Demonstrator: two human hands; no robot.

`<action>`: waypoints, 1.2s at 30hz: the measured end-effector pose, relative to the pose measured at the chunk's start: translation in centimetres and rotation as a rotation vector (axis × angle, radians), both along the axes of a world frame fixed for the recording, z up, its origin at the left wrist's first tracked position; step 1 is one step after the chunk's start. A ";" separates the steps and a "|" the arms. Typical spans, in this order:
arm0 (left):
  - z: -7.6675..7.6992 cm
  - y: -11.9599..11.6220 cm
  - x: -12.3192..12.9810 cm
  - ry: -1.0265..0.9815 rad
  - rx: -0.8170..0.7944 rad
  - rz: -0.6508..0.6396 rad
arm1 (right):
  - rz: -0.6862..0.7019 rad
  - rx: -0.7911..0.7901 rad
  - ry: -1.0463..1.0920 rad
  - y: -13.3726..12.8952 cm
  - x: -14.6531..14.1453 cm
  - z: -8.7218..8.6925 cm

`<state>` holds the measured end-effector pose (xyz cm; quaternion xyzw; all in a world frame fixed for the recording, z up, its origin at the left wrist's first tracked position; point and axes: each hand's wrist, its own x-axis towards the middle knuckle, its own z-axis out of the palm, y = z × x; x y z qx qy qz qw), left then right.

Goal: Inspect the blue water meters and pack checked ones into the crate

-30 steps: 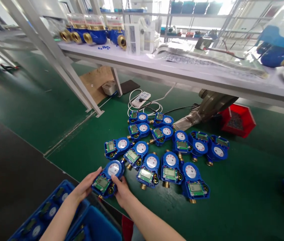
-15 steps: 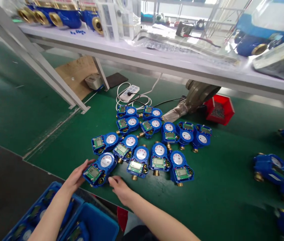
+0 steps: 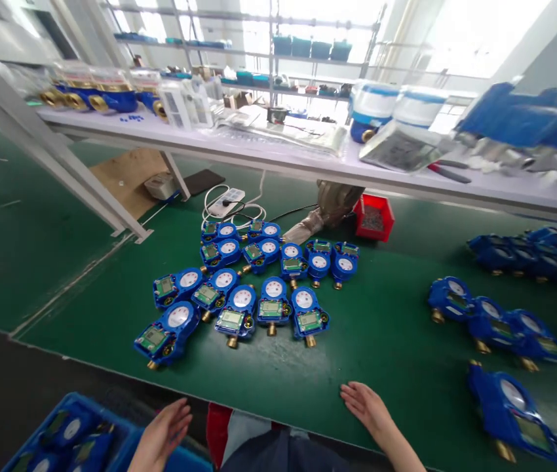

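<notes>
Several blue water meters with round white dials, green circuit displays and brass ends lie in a cluster (image 3: 244, 288) on the green mat (image 3: 396, 367). Closest to my left hand is the front-left meter (image 3: 168, 334), which lies flat and untouched. My left hand (image 3: 163, 436) hangs open over the mat's near edge, above a blue crate. My right hand (image 3: 367, 406) rests open and palm down on the bare mat, with nothing in it. Neither hand touches a meter.
More blue meters (image 3: 509, 410) lie on the mat at right, with a further group (image 3: 529, 255) behind them. Blue crates of meters (image 3: 67, 429) sit at lower left. A white bench (image 3: 259, 147) crosses the back, above a red bin (image 3: 374, 216) and a power strip (image 3: 224, 202).
My hands have let go of the meter, which now lies flat at the cluster's front left. Both hands have moved apart, and the view has turned up and to the right.
</notes>
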<state>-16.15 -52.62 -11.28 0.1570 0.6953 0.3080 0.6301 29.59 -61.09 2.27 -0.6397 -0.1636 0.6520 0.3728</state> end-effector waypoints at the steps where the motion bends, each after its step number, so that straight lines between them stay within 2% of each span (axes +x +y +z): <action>1: 0.2 -0.5 2.1 0.004 0.015 -0.054 | -0.055 0.012 -0.009 -1.1 1.0 0.3; 3: 0.7 -1.0 6.4 0.020 0.042 -0.189 | -0.170 0.033 -0.011 -3.3 2.6 0.3; 6: 1.8 -1.1 12.8 0.029 0.119 -0.442 | -0.326 0.058 -0.009 -5.9 4.1 -0.7; 9: 3.2 -0.9 18.6 0.029 0.216 -0.682 | -0.450 0.077 0.002 -7.8 4.5 -3.0; 12: 4.6 -0.9 23.1 0.082 0.268 -0.837 | -0.614 0.097 0.050 -9.3 4.5 -6.4; 15: 5.1 -1.2 26.3 0.132 0.250 -0.907 | -0.752 0.084 0.122 -10.6 4.5 -9.8; 18: 3.7 -1.7 27.9 0.130 0.249 -0.970 | -0.745 0.088 0.172 -11.6 4.8 -11.9; 23: -1.0 -0.9 28.7 0.131 0.148 -1.060 | -0.732 0.112 0.177 -12.2 5.3 -13.1; 25: -2.1 -0.5 29.3 0.103 0.095 -1.083 | -0.732 0.126 0.173 -12.2 5.3 -13.3; 27: -2.6 -0.4 30.3 0.082 0.085 -1.102 | -0.734 0.136 0.177 -12.3 5.3 -13.4; 30: -2.5 -1.1 33.3 0.024 0.099 -1.129 | -0.721 0.112 0.203 -12.1 5.6 -13.6; 32: -1.9 -1.6 36.3 -0.023 0.105 -1.131 | -0.696 0.074 0.207 -11.8 6.2 -13.7; 34: -0.6 -1.3 40.3 -0.053 0.110 -1.116 | -0.679 0.021 0.171 -11.2 7.5 -13.6; 36: 1.5 0.0 45.3 -0.098 0.136 -1.110 | -0.675 -0.012 0.105 -10.7 9.2 -13.0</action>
